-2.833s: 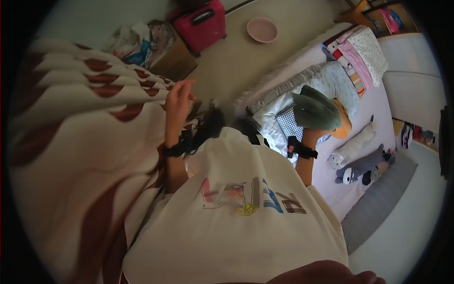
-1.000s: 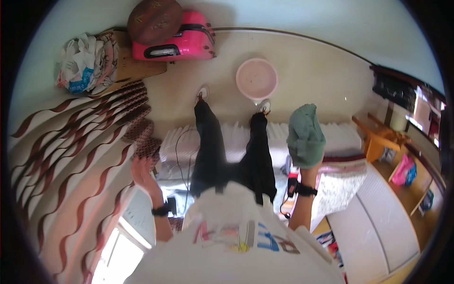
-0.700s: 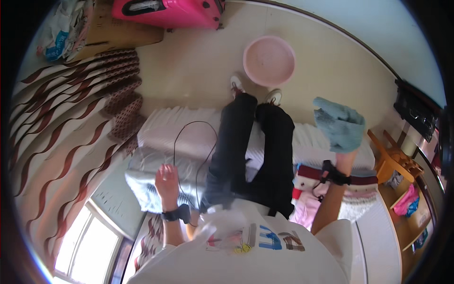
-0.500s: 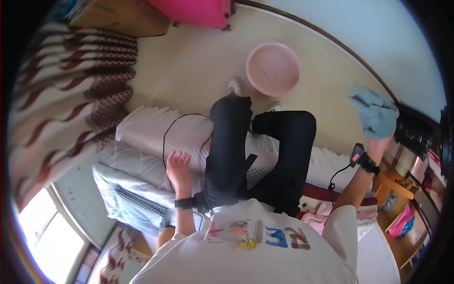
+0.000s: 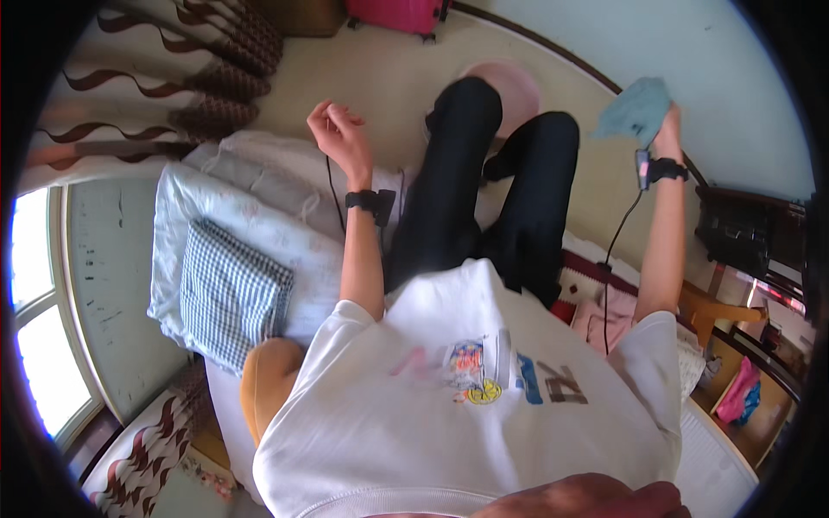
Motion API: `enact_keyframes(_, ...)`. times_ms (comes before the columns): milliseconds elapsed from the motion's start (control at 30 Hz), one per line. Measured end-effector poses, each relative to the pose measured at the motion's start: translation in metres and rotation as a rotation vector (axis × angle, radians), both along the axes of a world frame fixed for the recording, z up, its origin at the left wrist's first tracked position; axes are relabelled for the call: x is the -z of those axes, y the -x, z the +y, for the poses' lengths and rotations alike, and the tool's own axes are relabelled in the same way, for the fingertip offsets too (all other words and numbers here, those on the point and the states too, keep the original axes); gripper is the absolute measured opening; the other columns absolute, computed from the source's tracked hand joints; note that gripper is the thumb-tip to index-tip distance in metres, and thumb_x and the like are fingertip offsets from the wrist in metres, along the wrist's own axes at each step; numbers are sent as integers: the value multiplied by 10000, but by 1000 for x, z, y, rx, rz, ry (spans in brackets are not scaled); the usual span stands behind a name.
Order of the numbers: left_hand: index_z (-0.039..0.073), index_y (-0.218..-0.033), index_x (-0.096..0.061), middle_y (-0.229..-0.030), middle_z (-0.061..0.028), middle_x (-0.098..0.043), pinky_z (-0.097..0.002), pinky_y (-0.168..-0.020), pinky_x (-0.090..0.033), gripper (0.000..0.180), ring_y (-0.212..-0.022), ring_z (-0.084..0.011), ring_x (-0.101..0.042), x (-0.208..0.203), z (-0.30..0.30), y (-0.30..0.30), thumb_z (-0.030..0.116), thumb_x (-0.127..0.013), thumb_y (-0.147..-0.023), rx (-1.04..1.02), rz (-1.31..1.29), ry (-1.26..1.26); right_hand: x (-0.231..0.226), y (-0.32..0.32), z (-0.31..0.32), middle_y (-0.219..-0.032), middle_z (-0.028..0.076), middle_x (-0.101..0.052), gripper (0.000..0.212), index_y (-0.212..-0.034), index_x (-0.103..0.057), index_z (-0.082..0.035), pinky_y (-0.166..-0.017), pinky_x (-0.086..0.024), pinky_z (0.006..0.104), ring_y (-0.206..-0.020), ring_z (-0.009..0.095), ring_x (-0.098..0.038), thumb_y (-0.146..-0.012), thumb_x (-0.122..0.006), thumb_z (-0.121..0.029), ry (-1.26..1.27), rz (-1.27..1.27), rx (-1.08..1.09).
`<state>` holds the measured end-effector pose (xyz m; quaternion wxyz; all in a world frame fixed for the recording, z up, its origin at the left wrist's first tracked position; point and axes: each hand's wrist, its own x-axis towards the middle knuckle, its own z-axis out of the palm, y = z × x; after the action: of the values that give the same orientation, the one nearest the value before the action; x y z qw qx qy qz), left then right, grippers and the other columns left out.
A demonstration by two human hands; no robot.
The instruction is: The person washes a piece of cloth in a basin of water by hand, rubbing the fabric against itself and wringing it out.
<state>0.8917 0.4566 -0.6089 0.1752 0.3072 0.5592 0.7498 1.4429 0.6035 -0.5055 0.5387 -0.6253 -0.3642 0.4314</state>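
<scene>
A light blue cloth (image 5: 635, 112) hangs bunched from my right hand (image 5: 670, 129), raised at the far right near the wall. My fingers are closed on the cloth's edge and partly hidden. To the left, my left hand (image 5: 339, 134) is lifted above the bed, with its fingers loosely bent and nothing visible in them. Both wrists carry black bands with small devices and dark cables. Behind my knees, a pink basin (image 5: 521, 95) sits on the floor, partly covered by my dark-trousered leg.
A bed (image 5: 302, 233) with pale bedding lies beneath me, and a blue checked pillow (image 5: 233, 289) rests on it. Patterned curtains (image 5: 173, 78) hang at left. A pink suitcase (image 5: 397, 15) stands at the far side. A wooden chair (image 5: 721, 311) is at right.
My right hand has moved farther away and slightly left with the cloth. My left hand has risen away from the bed and its fingers have bent more. The view has shifted, and my knees now overlap the basin.
</scene>
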Motion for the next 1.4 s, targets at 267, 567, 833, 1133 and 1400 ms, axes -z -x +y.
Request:
enact_keyframes(267, 42, -1173, -560, -963, -89, -603, -412, -836, -495, 383, -858, -228, -586, 58, 185, -30, 378, -402, -1083, 685, -623, 114, 175, 30, 89, -900, 75, -698, 256, -1093, -657, 32, -637, -551, 315, -700, 163, -663, -1012, -543, -182, 180, 98, -277)
enact_keyframes(567, -34, -1323, -515, -1257, -185, -600, -459, -1050, -481, 439, -1195, -310, -585, 230, 331, -153, 309, -406, -1071, 1026, -684, 650, 438, 51, 154, -989, 129, -711, 341, -1186, -626, 54, -799, -543, 380, -921, 241, -686, -940, -603, -181, 507, -105, -533)
enact_keyframes(833, 61, -1540, -315, -1523, -268, -333, -670, -1094, -367, 635, -1417, -429, -359, 372, 377, -247, 445, -429, -1048, 1043, -1117, 1274, 494, 59, 178, -1090, 210, -681, 445, -1296, -623, -150, -851, -536, 453, -1036, 356, -666, -872, -702, -258, 542, -465, -698)
enact_keyframes(1133, 123, -1613, -82, -1604, -316, -55, -747, -1124, -190, 764, -1463, -565, -134, 457, 361, -288, 561, -322, -1035, 1020, -1311, 1352, 598, 86, 170, -1259, 252, -548, 577, -1364, -556, -98, -906, -518, 508, -947, 508, -622, -820, -733, -165, 166, -971, -677)
enact_keyframes(1400, 71, -1497, -334, -1505, -234, -349, -725, -1093, -284, 687, -1368, -479, -373, 481, 363, -316, 578, -328, -1034, 1009, -1423, 1221, 584, 91, 199, -1225, 192, -628, 435, -1297, -609, -36, -945, -500, 412, -1115, 338, -608, -863, -578, -37, 627, -141, -429)
